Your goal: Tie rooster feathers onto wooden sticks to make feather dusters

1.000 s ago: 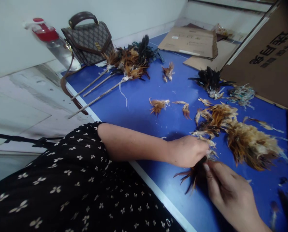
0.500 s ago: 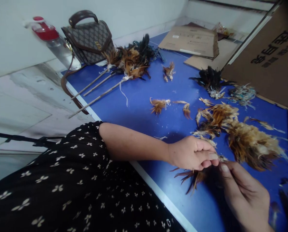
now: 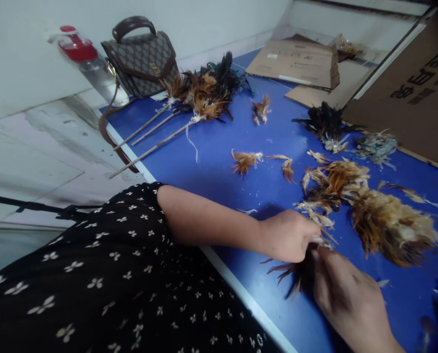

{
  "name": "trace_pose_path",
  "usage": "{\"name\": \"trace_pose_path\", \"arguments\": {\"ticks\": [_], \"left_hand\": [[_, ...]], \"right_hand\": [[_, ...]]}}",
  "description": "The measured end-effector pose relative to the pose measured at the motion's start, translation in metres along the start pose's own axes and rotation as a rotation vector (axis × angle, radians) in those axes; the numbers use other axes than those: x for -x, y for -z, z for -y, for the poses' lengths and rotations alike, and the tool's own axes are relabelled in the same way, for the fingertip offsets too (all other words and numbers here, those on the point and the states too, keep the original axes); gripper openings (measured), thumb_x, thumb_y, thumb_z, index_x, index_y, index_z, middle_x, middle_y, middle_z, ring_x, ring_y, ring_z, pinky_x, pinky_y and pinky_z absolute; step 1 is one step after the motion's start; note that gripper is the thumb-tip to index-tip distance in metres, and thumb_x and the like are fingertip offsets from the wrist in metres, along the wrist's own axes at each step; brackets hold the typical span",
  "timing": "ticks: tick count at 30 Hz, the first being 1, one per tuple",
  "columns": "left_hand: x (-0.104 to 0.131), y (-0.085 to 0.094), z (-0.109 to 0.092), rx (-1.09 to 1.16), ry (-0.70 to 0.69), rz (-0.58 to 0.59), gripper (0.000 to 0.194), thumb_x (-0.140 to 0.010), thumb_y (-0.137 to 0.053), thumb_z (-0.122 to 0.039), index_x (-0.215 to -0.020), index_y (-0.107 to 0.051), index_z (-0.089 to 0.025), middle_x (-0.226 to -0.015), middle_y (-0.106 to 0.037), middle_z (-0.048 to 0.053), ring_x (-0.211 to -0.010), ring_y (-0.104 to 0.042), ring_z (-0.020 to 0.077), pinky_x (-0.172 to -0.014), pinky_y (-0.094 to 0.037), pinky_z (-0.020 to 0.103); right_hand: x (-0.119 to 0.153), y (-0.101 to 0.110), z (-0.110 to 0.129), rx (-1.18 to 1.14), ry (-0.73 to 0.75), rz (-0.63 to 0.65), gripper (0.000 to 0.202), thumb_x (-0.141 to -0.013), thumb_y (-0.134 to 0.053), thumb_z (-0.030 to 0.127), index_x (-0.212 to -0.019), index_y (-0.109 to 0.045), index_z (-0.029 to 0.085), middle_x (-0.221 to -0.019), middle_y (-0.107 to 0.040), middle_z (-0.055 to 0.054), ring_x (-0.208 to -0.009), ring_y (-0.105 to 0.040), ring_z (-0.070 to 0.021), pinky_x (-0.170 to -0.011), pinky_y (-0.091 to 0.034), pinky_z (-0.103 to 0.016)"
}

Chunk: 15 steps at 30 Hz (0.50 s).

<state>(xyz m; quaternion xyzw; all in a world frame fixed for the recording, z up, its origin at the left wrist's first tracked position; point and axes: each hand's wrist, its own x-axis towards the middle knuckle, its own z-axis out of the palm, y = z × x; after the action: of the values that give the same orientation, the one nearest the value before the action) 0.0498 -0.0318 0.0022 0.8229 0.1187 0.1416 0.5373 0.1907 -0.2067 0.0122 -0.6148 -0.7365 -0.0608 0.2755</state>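
Observation:
My left hand is closed, its fingertips pinching a small bundle of dark brown feathers low over the blue table. The feather tips fan out below this hand. My right hand has its fingers pressed together on the bound end of the same bundle, touching my left fingertips; the exact grip is in shadow. Just beyond the hands lie loose brown and cream feathers and a large tan feather bunch. Two small feather tufts rest farther left on the table.
Feather bunches on sticks lie at the back left, near a patterned handbag and a red-capped bottle. Black feathers, a bluish tangle, flat cardboard and a large carton are at the back right.
My right hand has moved left and up against my left hand, closing the gap between them. The left hand has turned slightly, its fingers now more curled. The view has shifted a little.

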Motion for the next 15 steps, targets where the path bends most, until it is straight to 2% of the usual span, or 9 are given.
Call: {"name": "trace_pose_path", "arguments": {"ticks": [3, 5, 7, 9, 11, 13, 15], "left_hand": [[-0.002, 0.004, 0.005, -0.185, -0.201, 0.2, 0.02, -0.085, -0.074, -0.006, -0.077, -0.064, -0.022, -0.089, -0.075, 0.007, -0.089, -0.071, 0.0227, -0.086, -0.058, 0.036], [-0.003, 0.007, 0.004, -0.106, -0.283, 0.335, 0.023, -0.089, -0.073, -0.005, -0.077, -0.063, -0.022, -0.093, -0.077, 0.007, -0.093, -0.072, 0.0218, -0.089, -0.058, 0.034], [-0.002, 0.007, 0.0, 0.088, -0.289, 0.37, 0.024, -0.095, -0.071, -0.004, -0.08, -0.065, -0.022, -0.09, -0.075, 0.004, -0.091, -0.071, 0.0173, -0.092, -0.057, 0.031], [0.0, 0.004, -0.005, 0.327, -0.155, 0.302, 0.02, -0.103, -0.068, -0.009, -0.088, -0.067, -0.021, -0.081, -0.069, -0.001, -0.077, -0.066, 0.0122, -0.081, -0.055, 0.028], [0.004, -0.001, -0.01, 0.578, 0.065, 0.211, 0.018, -0.112, -0.062, -0.02, -0.095, -0.066, -0.021, -0.074, -0.061, -0.005, -0.059, -0.056, 0.0086, -0.062, -0.049, 0.027], [0.008, -0.005, -0.017, 0.765, 0.245, 0.147, 0.021, -0.117, -0.058, -0.028, -0.098, -0.064, -0.021, -0.074, -0.06, -0.007, -0.05, -0.052, 0.0069, -0.049, -0.041, 0.026], [0.01, -0.005, -0.023, 0.832, 0.341, 0.131, 0.024, -0.118, -0.059, -0.031, -0.097, -0.063, -0.02, -0.075, -0.063, -0.006, -0.046, -0.051, 0.0054, -0.044, -0.038, 0.024]], "right_hand": [[-0.001, 0.011, -0.004, -0.025, -0.062, -0.009, 0.013, -0.115, -0.064, 0.025, -0.104, -0.071, 0.025, -0.082, -0.07, 0.0, -0.064, -0.069, -0.0137, -0.06, -0.05, -0.025], [0.0, 0.016, -0.009, -0.134, -0.163, -0.006, 0.016, -0.114, -0.066, 0.029, -0.101, -0.074, 0.026, -0.078, -0.071, 0.002, -0.06, -0.067, -0.012, -0.057, -0.05, -0.023], [0.003, 0.016, -0.011, -0.3, -0.297, 0.002, 0.02, -0.115, -0.067, 0.034, -0.101, -0.079, 0.027, -0.073, -0.068, 0.003, -0.057, -0.065, -0.0116, -0.054, -0.05, -0.021], [0.006, 0.011, -0.01, -0.473, -0.474, -0.058, 0.019, -0.114, -0.071, 0.041, -0.106, -0.082, 0.027, -0.075, -0.071, 0.002, -0.06, -0.068, -0.0129, -0.054, -0.053, -0.02], [0.008, 0.003, -0.004, -0.589, -0.644, -0.175, 0.024, -0.109, -0.079, 0.049, -0.117, -0.084, 0.027, -0.087, -0.079, -0.002, -0.067, -0.073, -0.0152, -0.058, -0.058, -0.021], [0.008, -0.003, 0.003, -0.615, -0.735, -0.265, 0.036, -0.102, -0.087, 0.053, -0.125, -0.086, 0.026, -0.103, -0.085, -0.007, -0.075, -0.078, -0.0173, -0.064, -0.063, -0.023], [0.006, -0.007, 0.009, -0.575, -0.762, -0.315, 0.04, -0.099, -0.09, 0.054, -0.126, -0.089, 0.026, -0.114, -0.087, -0.009, -0.085, -0.081, -0.0185, -0.075, -0.067, -0.024]]}}
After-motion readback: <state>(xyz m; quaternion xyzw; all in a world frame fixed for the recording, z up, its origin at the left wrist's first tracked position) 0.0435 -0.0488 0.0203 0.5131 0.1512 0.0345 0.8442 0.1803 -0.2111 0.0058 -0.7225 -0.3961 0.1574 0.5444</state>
